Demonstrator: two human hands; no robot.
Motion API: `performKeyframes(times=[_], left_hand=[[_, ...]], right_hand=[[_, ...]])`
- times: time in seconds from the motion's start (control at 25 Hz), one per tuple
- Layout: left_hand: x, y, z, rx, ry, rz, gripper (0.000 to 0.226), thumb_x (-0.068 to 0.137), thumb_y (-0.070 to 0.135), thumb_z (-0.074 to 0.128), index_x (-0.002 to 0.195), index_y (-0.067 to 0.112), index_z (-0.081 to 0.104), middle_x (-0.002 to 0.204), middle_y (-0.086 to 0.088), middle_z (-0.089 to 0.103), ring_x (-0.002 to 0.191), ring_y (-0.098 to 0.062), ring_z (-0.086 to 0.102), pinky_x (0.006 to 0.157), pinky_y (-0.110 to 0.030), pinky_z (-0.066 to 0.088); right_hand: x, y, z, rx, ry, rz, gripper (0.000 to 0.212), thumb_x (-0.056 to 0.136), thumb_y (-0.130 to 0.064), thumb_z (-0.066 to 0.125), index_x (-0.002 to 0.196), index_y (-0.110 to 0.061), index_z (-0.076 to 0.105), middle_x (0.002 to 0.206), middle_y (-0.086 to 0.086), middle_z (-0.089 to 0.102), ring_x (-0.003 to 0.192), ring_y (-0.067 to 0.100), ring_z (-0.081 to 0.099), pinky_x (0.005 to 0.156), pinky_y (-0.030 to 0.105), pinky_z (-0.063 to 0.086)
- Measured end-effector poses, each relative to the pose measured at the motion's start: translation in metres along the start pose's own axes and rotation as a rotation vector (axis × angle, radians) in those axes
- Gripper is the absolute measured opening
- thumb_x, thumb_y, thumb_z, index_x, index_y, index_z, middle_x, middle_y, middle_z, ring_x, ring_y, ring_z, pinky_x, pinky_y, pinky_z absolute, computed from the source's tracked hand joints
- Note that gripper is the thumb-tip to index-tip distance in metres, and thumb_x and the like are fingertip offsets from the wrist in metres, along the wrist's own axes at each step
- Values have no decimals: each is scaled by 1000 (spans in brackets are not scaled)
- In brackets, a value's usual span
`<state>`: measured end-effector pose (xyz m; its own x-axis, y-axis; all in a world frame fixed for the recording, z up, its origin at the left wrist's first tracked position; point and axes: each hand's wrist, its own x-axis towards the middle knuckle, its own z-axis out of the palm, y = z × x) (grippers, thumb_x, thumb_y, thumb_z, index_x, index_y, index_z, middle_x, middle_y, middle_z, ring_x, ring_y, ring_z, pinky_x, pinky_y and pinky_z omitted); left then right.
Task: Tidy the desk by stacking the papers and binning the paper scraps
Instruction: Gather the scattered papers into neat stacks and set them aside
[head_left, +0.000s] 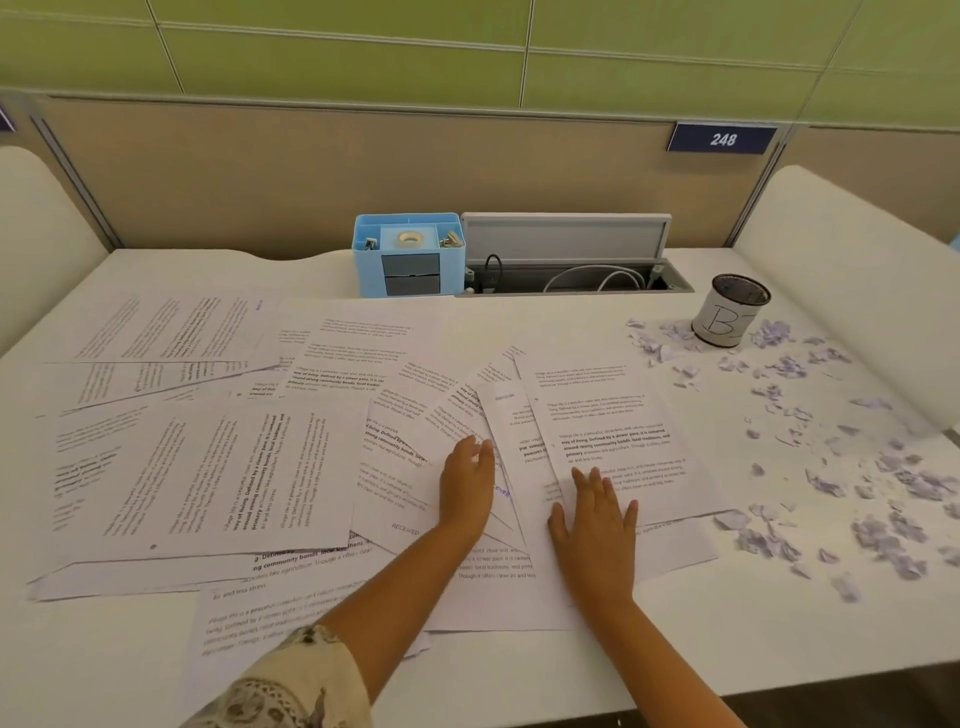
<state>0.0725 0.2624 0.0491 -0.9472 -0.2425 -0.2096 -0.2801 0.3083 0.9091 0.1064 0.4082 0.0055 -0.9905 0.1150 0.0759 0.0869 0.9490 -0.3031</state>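
Note:
Several printed white papers (208, 467) lie scattered and overlapping across the left and middle of the white desk (597, 670). My left hand (467, 486) rests flat on fanned sheets near the middle, fingers straight. Just to its right, my right hand (595, 525) presses flat on the lower edge of a printed sheet (608, 415). Many small pale paper scraps (878, 488) are strewn over the right side of the desk. A small cylindrical bin (730, 319) with handwritten letters stands upright at the back right among the scraps.
A blue desk organiser (408, 254) with tape and clips stands at the back centre. Beside it an open cable tray (566, 260) shows cords. A beige partition with a "248" sign (722, 139) closes the back. White side panels flank the desk.

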Motion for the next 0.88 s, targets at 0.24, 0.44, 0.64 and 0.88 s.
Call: performKeyframes(times=[0.24, 0.44, 0.64, 0.88], left_hand=[[25, 11, 20, -312, 9, -342, 43, 97, 40, 34, 113, 6, 52, 111, -11, 63, 99, -26, 62, 89, -43, 50], [26, 18, 22, -196, 43, -345, 42, 97, 35, 36, 89, 2, 61, 89, -14, 67, 80, -30, 64, 78, -40, 55], [18, 6, 28, -90, -100, -318, 16, 89, 21, 56, 83, 6, 61, 96, -15, 67, 87, -31, 65, 75, -45, 56], [17, 19, 25, -5, -43, -122, 20, 89, 8, 53, 106, 4, 62, 103, -8, 65, 81, -18, 57, 64, -25, 47]], right_hand=[[-2, -4, 2, -86, 68, -61, 64, 86, -46, 16, 131, -16, 51, 133, 5, 55, 126, 22, 49, 109, 46, 13], [-9, -5, -3, 77, 158, -253, 36, 85, -33, 36, 101, -23, 67, 102, -2, 72, 90, 16, 70, 78, 29, 55], [-17, 1, -13, 266, 129, -441, 25, 81, -28, 44, 94, -28, 65, 81, -17, 70, 64, -1, 62, 55, 8, 47], [-17, 31, -26, 477, 244, -277, 22, 90, -20, 53, 109, -24, 64, 112, -23, 61, 111, -4, 53, 94, 10, 41]])
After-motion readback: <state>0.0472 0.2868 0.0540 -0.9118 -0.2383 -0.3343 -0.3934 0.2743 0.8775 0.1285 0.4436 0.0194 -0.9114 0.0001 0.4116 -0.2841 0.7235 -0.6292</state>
